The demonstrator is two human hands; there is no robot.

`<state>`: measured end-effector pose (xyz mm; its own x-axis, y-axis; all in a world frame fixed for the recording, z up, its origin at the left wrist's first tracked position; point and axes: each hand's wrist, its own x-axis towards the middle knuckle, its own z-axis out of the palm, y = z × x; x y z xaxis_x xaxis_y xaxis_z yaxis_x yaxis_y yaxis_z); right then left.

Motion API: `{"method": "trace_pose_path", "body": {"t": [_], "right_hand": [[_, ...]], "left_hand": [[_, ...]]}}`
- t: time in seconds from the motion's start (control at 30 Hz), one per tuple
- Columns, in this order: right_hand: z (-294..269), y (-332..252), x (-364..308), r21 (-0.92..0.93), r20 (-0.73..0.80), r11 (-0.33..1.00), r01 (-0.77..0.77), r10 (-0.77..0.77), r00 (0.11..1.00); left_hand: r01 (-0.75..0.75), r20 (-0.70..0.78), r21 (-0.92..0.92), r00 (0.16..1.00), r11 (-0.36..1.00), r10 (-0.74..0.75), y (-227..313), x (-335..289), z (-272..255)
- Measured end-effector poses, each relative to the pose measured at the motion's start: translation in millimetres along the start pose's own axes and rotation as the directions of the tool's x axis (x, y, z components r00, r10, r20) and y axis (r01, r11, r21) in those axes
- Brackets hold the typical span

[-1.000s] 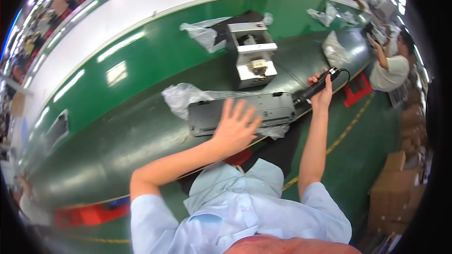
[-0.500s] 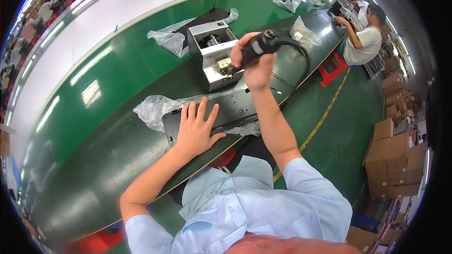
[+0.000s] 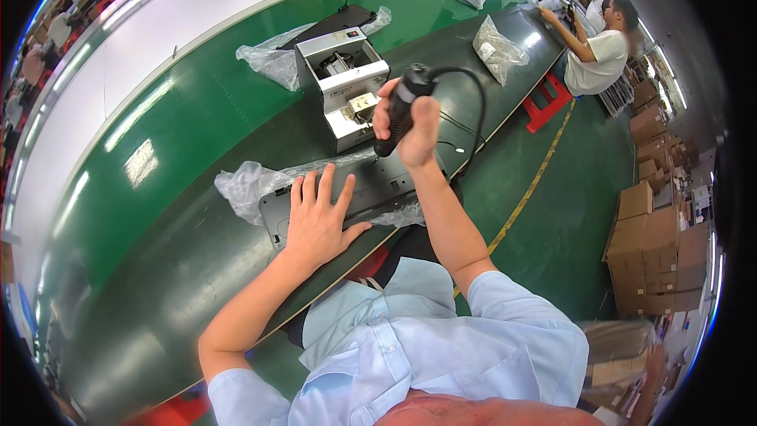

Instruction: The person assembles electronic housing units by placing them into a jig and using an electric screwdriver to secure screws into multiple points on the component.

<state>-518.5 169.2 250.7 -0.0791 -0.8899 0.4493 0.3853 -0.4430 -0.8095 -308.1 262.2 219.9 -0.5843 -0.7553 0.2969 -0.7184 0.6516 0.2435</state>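
Note:
A long black panel (image 3: 386, 180) with holes along it lies on crumpled clear plastic wrap (image 3: 248, 185) at the table's near edge. My left hand (image 3: 317, 209) rests flat on the left part of this panel, fingers spread. Gripped in my right hand (image 3: 418, 128) is a black electric screwdriver (image 3: 404, 102) with a cable curving from its upper end. It tilts with its lower end just above the panel; whether the tip touches is hard to make out. Behind the panel stands a silver and black screw feeder (image 3: 341, 79), open at the top.
Beyond the feeder a second dark panel (image 3: 335, 25) lies on plastic wrap. A clear plastic bag (image 3: 498, 49) sits further right on the dark green table. A co-worker (image 3: 595, 51) works at the far right, near a red stool (image 3: 546, 102). Cardboard boxes (image 3: 643, 244) are stacked on the right.
My right hand has brought the screwdriver from the feeder's front down over the panel, turning it more upright. My left hand stays on the panel. The view has shifted slightly.

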Motion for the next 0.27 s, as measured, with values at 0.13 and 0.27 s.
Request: {"method": "trace_pose_path", "body": {"t": [0.13, 0.27], "right_hand": [[-4.8, 4.9, 0.9, -0.012, 0.014, 0.999, -0.034, 0.034, 0.999], [-9.3, 9.4, 0.4, 0.021, 0.078, 0.997, -0.069, 0.068, 0.995]], "left_hand": [[0.016, 0.004, -0.011, 1.0, 1.0, -0.016, 1.5, 0.8, -0.7], [0.013, 0.013, -0.006, 1.0, 1.0, -0.012, 0.8, 0.1, 0.3]]}}
